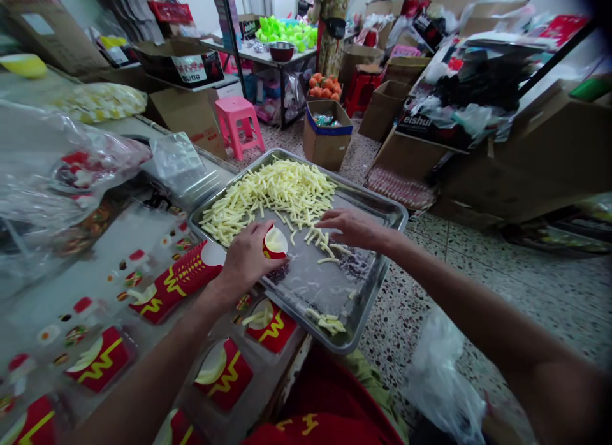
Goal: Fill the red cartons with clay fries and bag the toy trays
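Left hand: I hold 1 carton
Right hand: fingers extended over tray
Tray-side carton: seemingly filled
Fries: many left

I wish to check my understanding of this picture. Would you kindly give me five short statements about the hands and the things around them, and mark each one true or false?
1. The left hand holds a red carton. True.
2. The right hand holds a carton too. False: it holds no carton; it is over the metal tray, by some pale sticks.
3. The sticks are heaped mostly at the tray's far side. True.
4. The stool beyond the tray is blue. False: the stool is pink.
5. Stacked red cartons lie on the table left of the tray. True.
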Demonstrator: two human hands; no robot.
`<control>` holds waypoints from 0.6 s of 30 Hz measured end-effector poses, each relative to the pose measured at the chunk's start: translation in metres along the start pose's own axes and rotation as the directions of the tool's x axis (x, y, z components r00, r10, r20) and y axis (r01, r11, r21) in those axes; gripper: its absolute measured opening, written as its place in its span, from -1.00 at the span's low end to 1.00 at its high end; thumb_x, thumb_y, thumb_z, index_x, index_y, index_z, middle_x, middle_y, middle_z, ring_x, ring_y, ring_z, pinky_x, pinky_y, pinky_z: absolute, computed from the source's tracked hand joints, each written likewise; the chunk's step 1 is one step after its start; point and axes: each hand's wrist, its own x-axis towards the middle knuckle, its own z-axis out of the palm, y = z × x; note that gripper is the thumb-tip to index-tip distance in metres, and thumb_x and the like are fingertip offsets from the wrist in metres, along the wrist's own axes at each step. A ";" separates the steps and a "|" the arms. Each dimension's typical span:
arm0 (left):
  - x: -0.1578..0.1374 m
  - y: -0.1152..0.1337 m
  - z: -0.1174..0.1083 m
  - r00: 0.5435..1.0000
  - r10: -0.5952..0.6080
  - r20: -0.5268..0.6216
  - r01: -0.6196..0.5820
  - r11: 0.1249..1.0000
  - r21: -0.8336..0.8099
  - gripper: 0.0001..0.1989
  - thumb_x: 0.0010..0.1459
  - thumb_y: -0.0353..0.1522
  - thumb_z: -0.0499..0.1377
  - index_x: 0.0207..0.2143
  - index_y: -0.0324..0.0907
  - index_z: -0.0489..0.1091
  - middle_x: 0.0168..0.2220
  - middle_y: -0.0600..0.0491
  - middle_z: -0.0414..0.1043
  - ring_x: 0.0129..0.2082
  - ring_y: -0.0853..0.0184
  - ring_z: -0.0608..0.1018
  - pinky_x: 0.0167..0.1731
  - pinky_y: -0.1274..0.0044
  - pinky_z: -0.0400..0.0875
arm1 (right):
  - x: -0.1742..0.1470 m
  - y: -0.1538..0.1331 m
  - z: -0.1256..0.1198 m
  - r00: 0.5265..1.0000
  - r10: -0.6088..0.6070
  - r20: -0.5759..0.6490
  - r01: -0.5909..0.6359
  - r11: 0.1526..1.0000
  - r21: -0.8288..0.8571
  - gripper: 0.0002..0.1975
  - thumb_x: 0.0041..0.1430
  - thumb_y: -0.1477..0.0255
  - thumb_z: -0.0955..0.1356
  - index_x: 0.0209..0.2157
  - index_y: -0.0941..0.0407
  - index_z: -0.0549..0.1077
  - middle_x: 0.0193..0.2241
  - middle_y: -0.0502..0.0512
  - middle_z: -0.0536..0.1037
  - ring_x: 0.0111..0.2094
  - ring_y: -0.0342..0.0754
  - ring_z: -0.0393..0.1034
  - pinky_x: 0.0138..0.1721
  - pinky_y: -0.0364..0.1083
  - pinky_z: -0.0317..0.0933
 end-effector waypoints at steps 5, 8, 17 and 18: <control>-0.003 0.001 0.002 0.999 0.026 0.028 -0.027 1.000 0.010 -0.11 -0.12 -0.08 0.47 0.23 -0.15 0.29 0.08 -0.10 0.43 0.07 0.03 0.50 0.13 0.31 0.37 | 0.026 0.000 -0.002 0.975 -0.108 0.192 0.129 0.986 -0.103 -0.52 0.01 0.66 0.42 -0.05 -0.06 0.60 -0.15 0.03 0.58 -0.20 -0.06 0.38 -0.11 -0.08 0.17; -0.004 0.003 0.010 0.989 0.017 0.146 -0.015 1.000 -0.011 -0.06 -0.17 -0.04 0.48 0.23 -0.16 0.30 0.07 -0.09 0.44 0.03 0.05 0.52 0.06 0.34 0.41 | 0.034 0.002 0.005 0.969 -0.090 0.231 0.121 0.985 -0.123 -0.73 0.03 0.66 0.40 -0.32 0.01 0.63 -0.29 0.03 0.60 -0.32 -0.11 0.35 -0.20 -0.10 0.12; 0.002 0.029 0.038 0.982 -0.111 0.150 0.089 0.985 0.148 -0.17 -0.18 -0.09 0.48 0.13 -0.14 0.33 0.05 -0.08 0.46 -0.02 0.07 0.55 -0.10 0.38 0.46 | 0.036 -0.025 0.033 0.912 0.406 -0.065 -0.398 0.911 0.106 -0.92 -0.02 0.42 0.44 -0.50 0.14 0.59 -0.59 0.00 0.49 -0.51 -0.17 0.25 -0.45 -0.11 -0.03; 0.001 0.031 0.039 0.985 -0.124 0.121 0.106 0.984 0.140 -0.20 -0.16 -0.11 0.47 0.12 -0.15 0.33 0.05 -0.08 0.46 -0.03 0.08 0.55 -0.10 0.39 0.46 | 0.037 -0.035 0.036 0.904 0.418 -0.083 -0.400 0.900 0.173 -0.90 -0.01 0.41 0.45 -0.50 0.15 0.59 -0.59 0.00 0.48 -0.51 -0.18 0.24 -0.45 -0.12 -0.02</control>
